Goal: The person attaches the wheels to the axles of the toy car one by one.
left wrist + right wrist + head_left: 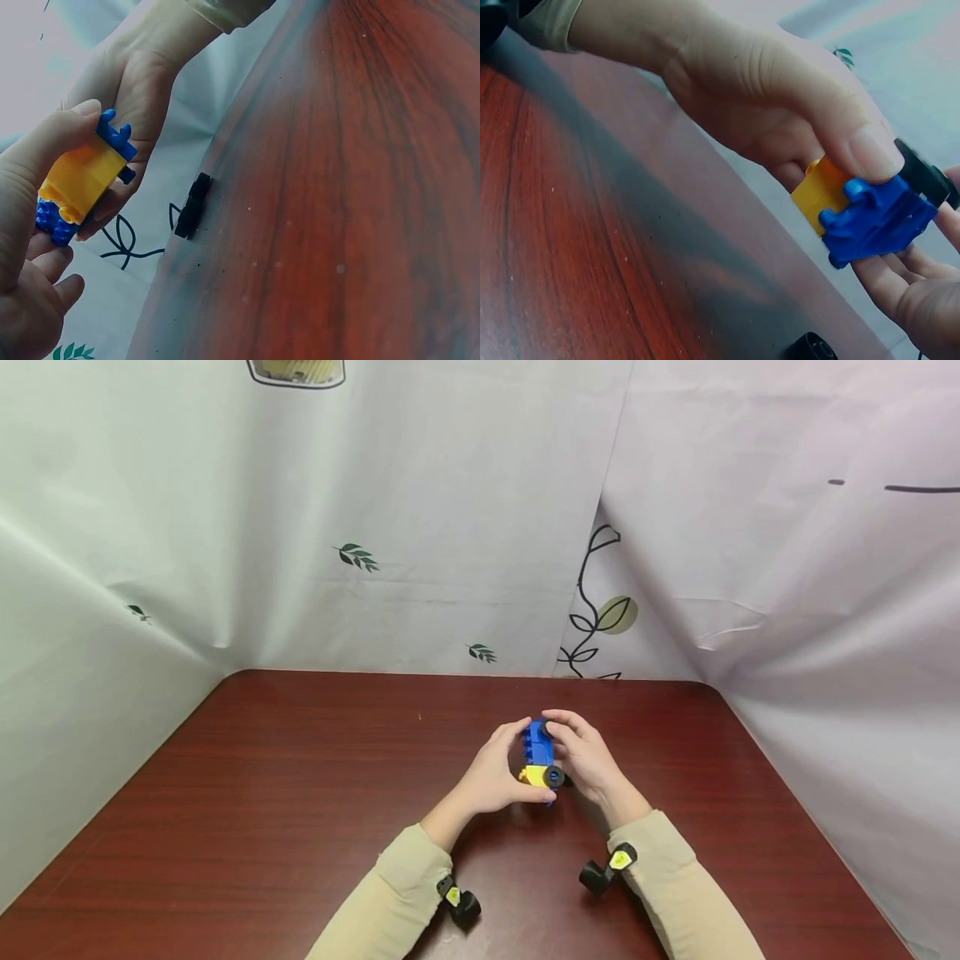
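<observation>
Above the table, both hands hold a small toy car [537, 745] built from blue and yellow blocks with black wheels. My left hand [489, 774] grips it lengthwise, its thumb on the near blue end and its fingers at the far end. My right hand [590, 758] pinches the far end by a black wheel [546, 728]. Another wheel [553, 777] sits by the yellow block [533, 775] at the near end. In the left wrist view the yellow block [84, 178] faces the camera; the right wrist view shows the blue hooked end [877, 225] under the left thumb.
A loose black wheel piece [193, 206] lies on the table, also seen as a wheel [811, 346] low in the right wrist view. The reddish-brown table [300, 777] meets a white printed cloth [450, 527] at its back and sides. Both wrists wear black cameras.
</observation>
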### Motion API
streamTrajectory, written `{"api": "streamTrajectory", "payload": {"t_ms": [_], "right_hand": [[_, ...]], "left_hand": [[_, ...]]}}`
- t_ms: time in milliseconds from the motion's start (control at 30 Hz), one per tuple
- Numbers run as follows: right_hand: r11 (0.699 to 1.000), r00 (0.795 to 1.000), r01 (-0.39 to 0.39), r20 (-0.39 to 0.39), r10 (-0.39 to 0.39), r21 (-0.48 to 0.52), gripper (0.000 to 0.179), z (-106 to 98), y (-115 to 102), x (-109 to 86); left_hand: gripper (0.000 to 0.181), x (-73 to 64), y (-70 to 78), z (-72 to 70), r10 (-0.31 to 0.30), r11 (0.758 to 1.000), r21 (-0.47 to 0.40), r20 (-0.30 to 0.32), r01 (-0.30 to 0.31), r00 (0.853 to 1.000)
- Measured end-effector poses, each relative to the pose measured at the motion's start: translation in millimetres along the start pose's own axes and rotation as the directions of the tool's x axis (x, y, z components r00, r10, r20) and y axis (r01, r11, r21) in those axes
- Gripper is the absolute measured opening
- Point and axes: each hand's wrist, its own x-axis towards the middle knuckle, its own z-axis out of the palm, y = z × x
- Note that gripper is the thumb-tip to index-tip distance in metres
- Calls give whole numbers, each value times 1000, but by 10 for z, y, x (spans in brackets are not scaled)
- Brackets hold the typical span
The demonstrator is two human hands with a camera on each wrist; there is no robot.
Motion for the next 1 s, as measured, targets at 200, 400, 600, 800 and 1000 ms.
{"api": "streamTrajectory", "payload": {"t_ms": [200,400,600,800,1000], "right_hand": [[999,1000,8,6,-8,53,42,18,-31,-14],[996,1000,17,-5,-16,86,32,30,-67,-28],[996,1000,21,-15,-19,88,31,43,-82,-22],[992,999,38,-37,-34,122,18,65,-65,-26],[991,997,49,-64,-41,128,15,74,-46,-23]], "left_hand": [[101,-11,15,-4,40,999,10,-42,-40,998],[100,7,17,-3,60,998,15,-61,-59,996],[99,23,40,-10,62,998,10,-72,-61,996],[99,17,45,-5,59,998,-12,-74,-60,995],[98,21,30,-9,71,997,-15,-79,-72,994]]}}
